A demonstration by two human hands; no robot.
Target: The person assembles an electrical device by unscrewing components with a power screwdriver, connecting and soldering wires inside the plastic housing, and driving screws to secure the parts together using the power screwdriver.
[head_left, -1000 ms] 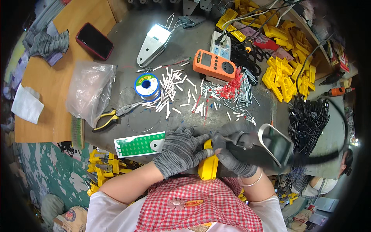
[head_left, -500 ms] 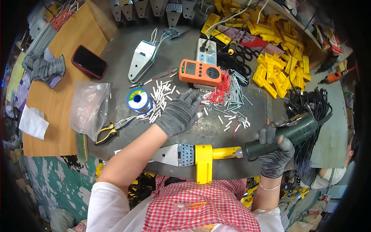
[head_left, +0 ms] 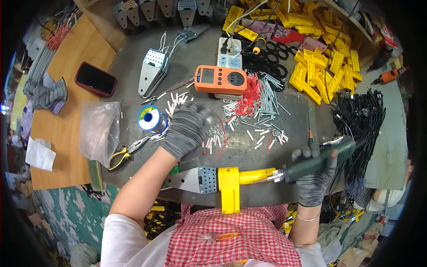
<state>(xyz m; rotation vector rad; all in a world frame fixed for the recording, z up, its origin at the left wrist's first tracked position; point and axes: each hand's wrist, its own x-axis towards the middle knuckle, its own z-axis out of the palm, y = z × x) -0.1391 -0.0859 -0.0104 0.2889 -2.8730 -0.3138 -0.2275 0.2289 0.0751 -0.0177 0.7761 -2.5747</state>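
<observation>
My left hand [head_left: 187,129], in a grey glove, is over the edge of a pile of short white sleeves [head_left: 176,102]. Its fingers are blurred and their tips hidden, so I cannot tell whether they hold anything. My right hand [head_left: 313,184], gloved too, is closed around a dark green power tool [head_left: 318,162] with a silver nose. That nose lies close to the end of a yellow tubular handle [head_left: 255,175]. The handle joins a yellow bracket [head_left: 229,184] and a pointed grey metal plate [head_left: 184,179] with a perforated section, lying along the near table edge.
A solder spool [head_left: 150,118], pliers [head_left: 122,156] and a clear bag [head_left: 100,133] lie left. Beyond are an orange meter [head_left: 221,80], long screws [head_left: 269,98], red sleeves [head_left: 249,95] and a metal plate assembly [head_left: 153,71]. Yellow parts [head_left: 311,73] and black cables [head_left: 360,113] fill the right.
My left hand has moved left, from beside the red sleeves to the white sleeves, uncovering small nuts. The power tool has shifted slightly, with its silver nose more exposed. The whole view has shifted a little.
</observation>
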